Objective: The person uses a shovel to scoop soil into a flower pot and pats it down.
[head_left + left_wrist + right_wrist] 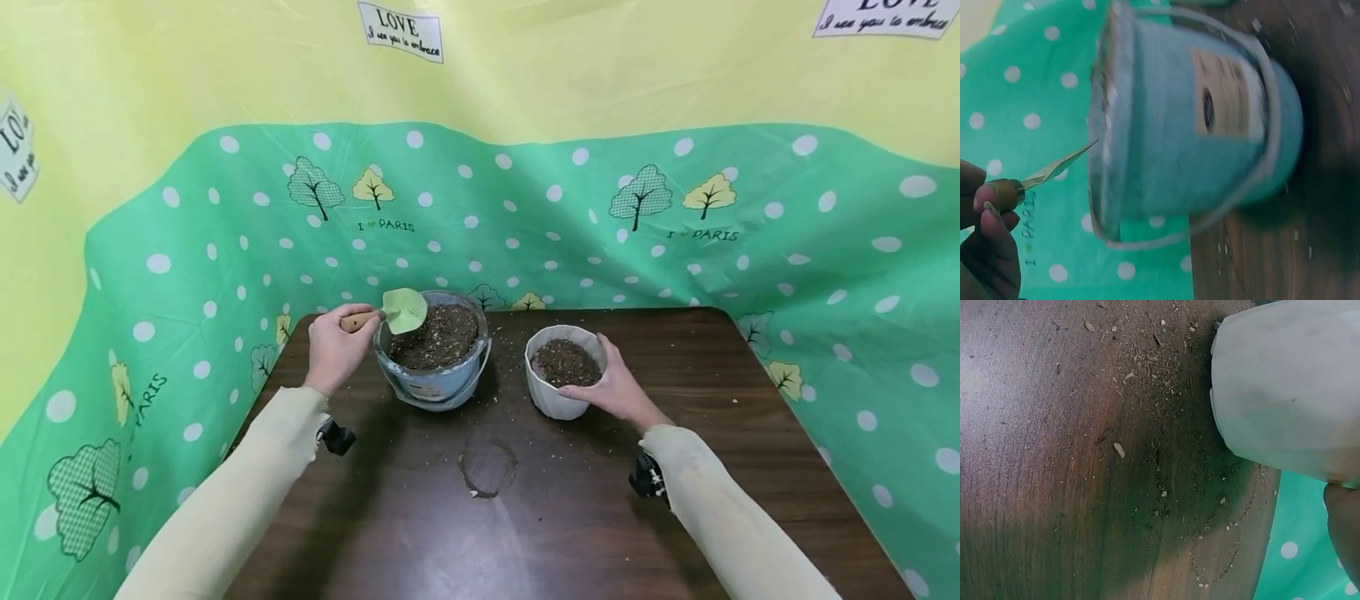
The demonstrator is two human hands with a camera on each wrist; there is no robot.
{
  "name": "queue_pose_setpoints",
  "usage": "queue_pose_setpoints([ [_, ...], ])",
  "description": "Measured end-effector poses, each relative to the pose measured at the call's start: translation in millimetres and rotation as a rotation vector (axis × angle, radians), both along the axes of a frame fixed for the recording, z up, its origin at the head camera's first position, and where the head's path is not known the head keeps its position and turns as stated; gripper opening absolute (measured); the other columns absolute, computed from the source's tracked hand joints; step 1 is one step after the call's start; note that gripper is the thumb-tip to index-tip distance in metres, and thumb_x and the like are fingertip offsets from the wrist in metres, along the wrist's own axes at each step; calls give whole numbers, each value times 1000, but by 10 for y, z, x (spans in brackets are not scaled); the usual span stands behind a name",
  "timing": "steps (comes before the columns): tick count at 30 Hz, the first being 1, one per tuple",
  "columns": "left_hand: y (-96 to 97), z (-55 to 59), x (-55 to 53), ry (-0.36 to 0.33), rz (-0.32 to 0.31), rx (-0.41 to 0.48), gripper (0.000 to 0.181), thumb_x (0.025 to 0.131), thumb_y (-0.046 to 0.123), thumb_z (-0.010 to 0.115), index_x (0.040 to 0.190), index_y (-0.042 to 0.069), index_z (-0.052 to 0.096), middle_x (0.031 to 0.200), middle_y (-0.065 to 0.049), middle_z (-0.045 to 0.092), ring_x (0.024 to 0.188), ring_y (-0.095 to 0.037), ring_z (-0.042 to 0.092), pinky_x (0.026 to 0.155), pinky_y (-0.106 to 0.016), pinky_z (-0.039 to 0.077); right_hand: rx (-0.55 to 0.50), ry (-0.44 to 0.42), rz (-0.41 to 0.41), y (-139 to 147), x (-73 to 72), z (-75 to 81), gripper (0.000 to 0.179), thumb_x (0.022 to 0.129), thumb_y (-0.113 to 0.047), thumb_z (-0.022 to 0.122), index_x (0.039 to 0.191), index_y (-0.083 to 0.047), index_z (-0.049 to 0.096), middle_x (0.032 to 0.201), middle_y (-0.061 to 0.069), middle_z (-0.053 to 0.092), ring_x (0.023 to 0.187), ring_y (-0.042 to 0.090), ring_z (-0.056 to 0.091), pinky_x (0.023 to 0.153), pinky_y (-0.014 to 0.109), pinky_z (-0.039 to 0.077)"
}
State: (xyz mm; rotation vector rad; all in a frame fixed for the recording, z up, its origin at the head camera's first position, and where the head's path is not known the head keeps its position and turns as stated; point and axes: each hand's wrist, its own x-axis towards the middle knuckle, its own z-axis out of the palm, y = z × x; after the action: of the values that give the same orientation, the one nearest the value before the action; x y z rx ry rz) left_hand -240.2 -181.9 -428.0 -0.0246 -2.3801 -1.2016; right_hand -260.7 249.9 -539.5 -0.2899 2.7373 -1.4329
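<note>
Gripping a trowel [405, 312] by its wooden handle, the left hand [339, 346] showed left of centre in the head view I worked from, its fingers curled narrowly around the wood. I saw the pale green blade overlap the left rim of a blue bucket [459, 390] near mid-frame; whether it touched, I could not tell. Dark soil [444, 337] filled much of the bucket. Right of centre, the right hand [618, 387] held a white pot [550, 402] in a wide grasp on its right side, thumb at the near rim. That pot stood on the brown table [585, 517], also with soil inside. At lower centre I noticed a thin ring of dirt [482, 493].
</note>
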Motion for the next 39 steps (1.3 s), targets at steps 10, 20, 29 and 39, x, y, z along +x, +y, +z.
queue_pose_setpoints([
  [10,-132,95,-47,121,-89,-478,18,87,11,72,104,3,75,93,-15,72,75,-32,66,63,-49,52,-32,-49,-13,29,0,-17,132,70,-44,90,158,-4,1,154,29,18,138,45,28,107,61,29],
  [20,31,511,-268,-152,-222,-668,13,86,14,67,94,6,74,82,-7,71,63,-22,63,56,-43,53,-47,-65,-19,71,41,-10,130,73,-40,89,158,-5,-2,154,30,20,139,45,27,107,62,28],
  [29,22,534,-335,-378,-283,-500,13,86,15,71,93,4,74,63,-5,61,55,-19,58,56,-36,51,-54,-83,-15,17,53,-10,130,73,-41,89,158,-6,-4,153,31,23,139,45,27,107,62,28],
  [39,-214,361,-203,-508,-216,-151,17,81,16,71,93,7,79,69,-8,71,56,-20,65,60,-33,55,-67,-82,-7,-14,25,-6,132,73,-41,89,159,-9,-7,157,29,16,141,45,22,108,64,27],
])
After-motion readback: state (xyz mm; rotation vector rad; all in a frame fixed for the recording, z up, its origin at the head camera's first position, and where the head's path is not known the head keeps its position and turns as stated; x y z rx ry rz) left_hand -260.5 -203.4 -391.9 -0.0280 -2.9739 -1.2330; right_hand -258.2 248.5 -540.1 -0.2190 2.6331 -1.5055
